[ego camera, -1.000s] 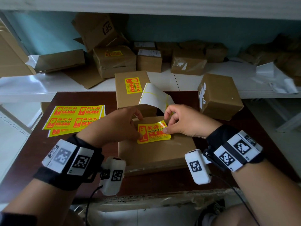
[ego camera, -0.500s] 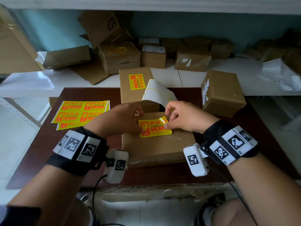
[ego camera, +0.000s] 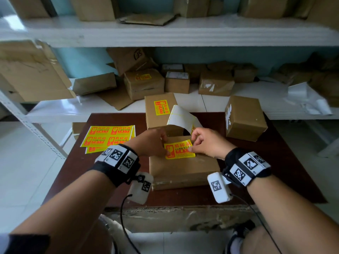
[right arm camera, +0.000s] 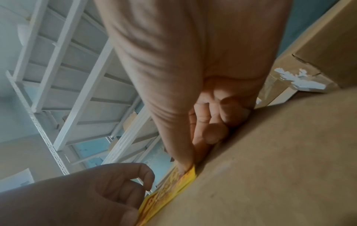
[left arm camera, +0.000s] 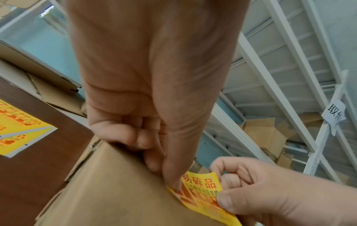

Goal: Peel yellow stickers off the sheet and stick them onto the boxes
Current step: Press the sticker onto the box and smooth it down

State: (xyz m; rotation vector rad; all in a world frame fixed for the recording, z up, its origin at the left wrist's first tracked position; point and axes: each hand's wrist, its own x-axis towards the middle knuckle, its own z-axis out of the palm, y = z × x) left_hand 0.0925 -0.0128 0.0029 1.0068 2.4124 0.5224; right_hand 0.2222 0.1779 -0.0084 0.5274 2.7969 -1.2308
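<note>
A yellow sticker (ego camera: 179,151) with red print lies across the top of the near cardboard box (ego camera: 183,171). My left hand (ego camera: 166,150) pinches its left end, the thumb pressing down on the red corner (left arm camera: 173,186). My right hand (ego camera: 191,146) pinches the right end between thumb and index finger (left arm camera: 226,200). The sticker's far right corner still lifts off the box (left arm camera: 210,177). A white backing sheet (ego camera: 180,116) curls up behind my right fingers; how it is held is hidden. The right wrist view shows the sticker (right arm camera: 173,186) edge-on, between both hands.
Sheets of yellow stickers (ego camera: 108,138) lie on the dark brown table (ego camera: 110,180) to the left. A box bearing a sticker (ego camera: 161,114) stands just behind the near box. Another plain box (ego camera: 245,120) sits at the right. White shelves (ego camera: 165,33) behind hold several boxes.
Both hands stay at the sticker's ends on the near box. The right thumb has come down onto the sticker's right part. My view has tilted up and shows more of the shelves.
</note>
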